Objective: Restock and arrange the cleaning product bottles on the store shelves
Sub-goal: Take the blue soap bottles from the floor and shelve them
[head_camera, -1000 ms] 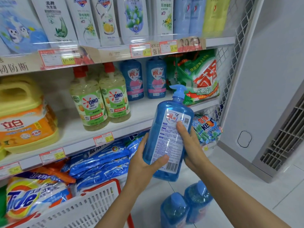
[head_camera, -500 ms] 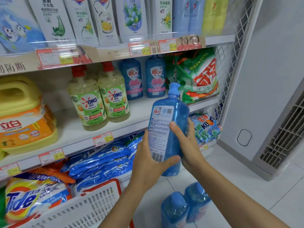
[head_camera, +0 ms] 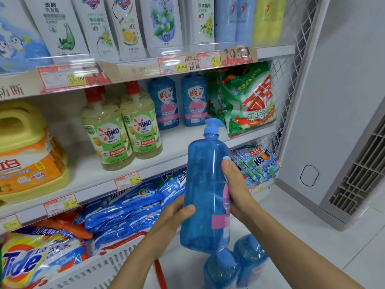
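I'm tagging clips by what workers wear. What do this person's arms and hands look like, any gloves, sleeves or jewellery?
Both are bare: no gloves on the left hand or right hand, and no ring shows. The left forearm and right forearm are uncovered to the picture's edge, with no sleeve, watch or bracelet in view.

A: How many translucent blue plastic pump bottles (head_camera: 205, 197)?
B: Five: one held up, two on the middle shelf (head_camera: 179, 141), two on the floor (head_camera: 312, 253).
A: And pale green OMO bottles with red caps (head_camera: 106, 140)?
B: Two, plus one yellow plastic jug with a handle (head_camera: 25, 142).
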Available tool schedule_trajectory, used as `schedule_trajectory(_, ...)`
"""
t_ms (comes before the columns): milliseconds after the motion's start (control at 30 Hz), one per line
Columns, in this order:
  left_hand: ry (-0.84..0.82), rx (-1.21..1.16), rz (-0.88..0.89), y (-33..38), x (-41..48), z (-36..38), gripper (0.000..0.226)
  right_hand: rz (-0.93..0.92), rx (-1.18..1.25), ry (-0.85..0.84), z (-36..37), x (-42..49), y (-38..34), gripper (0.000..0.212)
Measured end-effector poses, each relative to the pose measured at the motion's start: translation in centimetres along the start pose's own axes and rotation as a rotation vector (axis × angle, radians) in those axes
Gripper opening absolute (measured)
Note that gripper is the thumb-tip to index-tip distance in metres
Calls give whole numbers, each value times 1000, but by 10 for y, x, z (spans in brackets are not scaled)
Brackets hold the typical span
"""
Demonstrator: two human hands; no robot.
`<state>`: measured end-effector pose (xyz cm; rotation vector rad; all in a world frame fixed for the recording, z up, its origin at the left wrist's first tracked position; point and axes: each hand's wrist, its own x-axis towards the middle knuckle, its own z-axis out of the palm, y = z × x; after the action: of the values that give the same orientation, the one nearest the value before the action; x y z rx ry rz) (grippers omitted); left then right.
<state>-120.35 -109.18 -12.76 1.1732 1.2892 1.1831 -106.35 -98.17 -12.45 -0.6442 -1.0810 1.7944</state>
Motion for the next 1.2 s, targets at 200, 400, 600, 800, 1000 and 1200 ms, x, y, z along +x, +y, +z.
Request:
schedule_trajectory(200, 268, 138, 71, 13, 15, 4, 97, -220, -248, 96, 5, -5, -1, 84)
schedule_trajectory(400, 425, 110, 60, -7, 20, 3, 92, -99, -393, -86, -3, -6, -1, 76)
schedule_trajectory(600, 452, 222, 76, -30, 17, -5, 89, -298, -746, -67, 4, 8, -81, 60)
schedule_trajectory(800, 409, 287, 17, -56, 22, -12, 84, -131, -1303, -400, 11, 42, -83, 30)
schedule_trajectory(1000, 312, 323, -18, -82, 31, -17, 79, -295, -1414, -319, -10, 45, -33, 25)
schedule_trajectory(1200, 275, 211, -156, -104, 52, -17, 29, -206, -1541, -332, -30, 46, 41, 34)
